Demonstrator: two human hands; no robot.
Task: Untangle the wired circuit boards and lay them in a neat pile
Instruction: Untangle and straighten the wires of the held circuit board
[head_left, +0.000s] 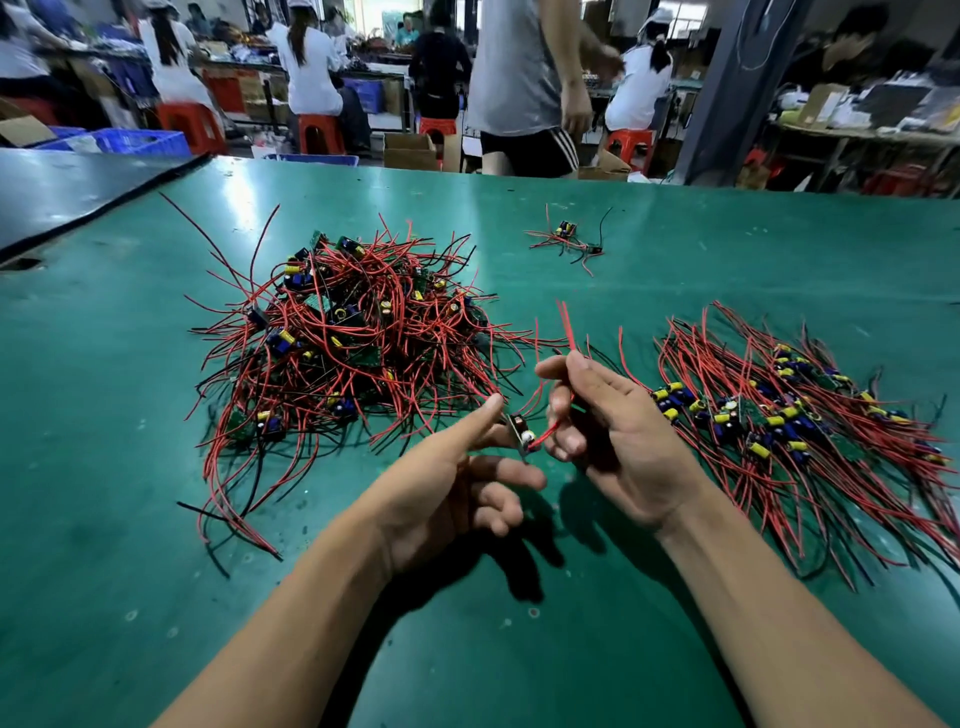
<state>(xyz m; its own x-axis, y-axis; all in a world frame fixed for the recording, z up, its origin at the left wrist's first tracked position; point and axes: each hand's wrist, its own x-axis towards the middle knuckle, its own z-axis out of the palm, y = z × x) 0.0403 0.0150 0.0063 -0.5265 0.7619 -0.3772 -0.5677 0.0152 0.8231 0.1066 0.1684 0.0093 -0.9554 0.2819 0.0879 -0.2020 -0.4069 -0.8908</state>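
Centrally in the head view, the left hand (452, 478) pinches a small circuit board (521, 432) between thumb and forefinger, while the right hand (613, 436) curls its fingers around the board's red wires (567, 327). A tangled heap (343, 332) lies middle left on the green table (104, 467); the neat pile (789, 415) lies at right.

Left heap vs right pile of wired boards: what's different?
The left heap is tangled, wires looping every way; the right pile has wires roughly parallel. The left heap mounds up; the right pile lies flatter. The left heap's boards are scattered; the right pile's sit in a band. Both: red and black wires, green table.
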